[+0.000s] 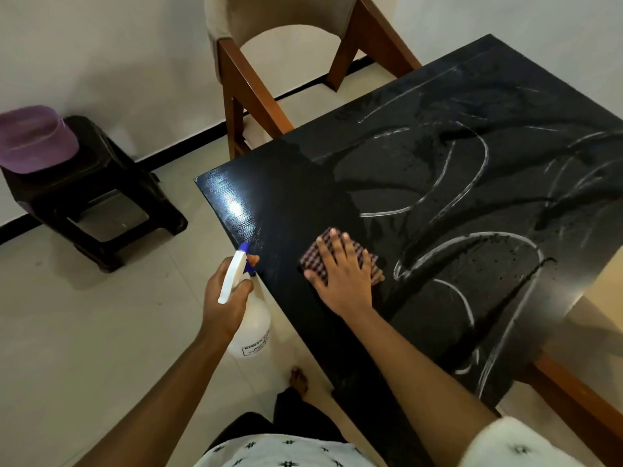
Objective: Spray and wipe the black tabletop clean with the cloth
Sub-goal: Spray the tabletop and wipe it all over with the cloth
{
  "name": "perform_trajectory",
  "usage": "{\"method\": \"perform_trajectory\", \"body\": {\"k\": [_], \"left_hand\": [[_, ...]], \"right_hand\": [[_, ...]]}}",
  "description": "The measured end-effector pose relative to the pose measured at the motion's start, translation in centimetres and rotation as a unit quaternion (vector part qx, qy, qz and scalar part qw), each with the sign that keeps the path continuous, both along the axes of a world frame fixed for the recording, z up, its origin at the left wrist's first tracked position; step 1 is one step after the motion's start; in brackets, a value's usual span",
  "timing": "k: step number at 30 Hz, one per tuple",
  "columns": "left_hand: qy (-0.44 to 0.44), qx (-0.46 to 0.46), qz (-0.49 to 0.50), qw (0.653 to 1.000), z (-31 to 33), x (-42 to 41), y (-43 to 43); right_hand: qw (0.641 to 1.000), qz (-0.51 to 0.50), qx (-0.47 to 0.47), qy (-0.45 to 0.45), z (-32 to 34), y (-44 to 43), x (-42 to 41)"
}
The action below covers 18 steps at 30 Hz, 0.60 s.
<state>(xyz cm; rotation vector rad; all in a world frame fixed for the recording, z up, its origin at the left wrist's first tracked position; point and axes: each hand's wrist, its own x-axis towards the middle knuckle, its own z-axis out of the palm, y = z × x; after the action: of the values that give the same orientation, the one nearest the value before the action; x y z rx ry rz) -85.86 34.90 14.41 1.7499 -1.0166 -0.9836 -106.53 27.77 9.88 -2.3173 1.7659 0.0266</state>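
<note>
- Right hand (340, 274), fingers spread, presses the checked cloth (340, 256) flat on the black counter (472, 183).
- Left hand (229, 298) grips the spray bottle (247, 318), lower left.
- Best overlap strokes through the wet streaks.

A glossy, wet-streaked black wood-grain tabletop (438, 136) is seen, with a woven checked cloth (340, 254), a translucent plastic spray bottle (251, 325), a brown wooden chair (256, 96) and a dark shiny plastic stool (97, 197).
</note>
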Motion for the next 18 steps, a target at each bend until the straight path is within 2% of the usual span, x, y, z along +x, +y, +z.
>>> {"method": "perform_trajectory", "body": {"k": [2,6,9,14,18], "left_hand": [[0.005,-0.002,0.004,1.0,-0.2,0.0,0.4],[0.015,0.0,0.003,1.0,-0.2,-0.6,1.3],[0.018,-0.001,-0.006,1.0,-0.3,-0.9,1.8],[0.019,-0.007,-0.012,1.0,0.2,-1.4,2.9],[0.01,-0.014,-0.011,1.0,1.0,-2.3,4.1]], "right_hand": [[0.999,0.033,-0.019,-0.027,-0.2,5.4,-0.8],[0.996,0.089,-0.018,-0.013,-1.1,13.4,-2.7],[0.992,0.128,-0.008,-0.022,-1.1,10.7,-3.1],[1.0,0.021,0.005,-0.022,0.0,1.7,-1.5],[0.999,-0.004,-0.009,-0.033,0.4,-0.8,-0.6]]}}
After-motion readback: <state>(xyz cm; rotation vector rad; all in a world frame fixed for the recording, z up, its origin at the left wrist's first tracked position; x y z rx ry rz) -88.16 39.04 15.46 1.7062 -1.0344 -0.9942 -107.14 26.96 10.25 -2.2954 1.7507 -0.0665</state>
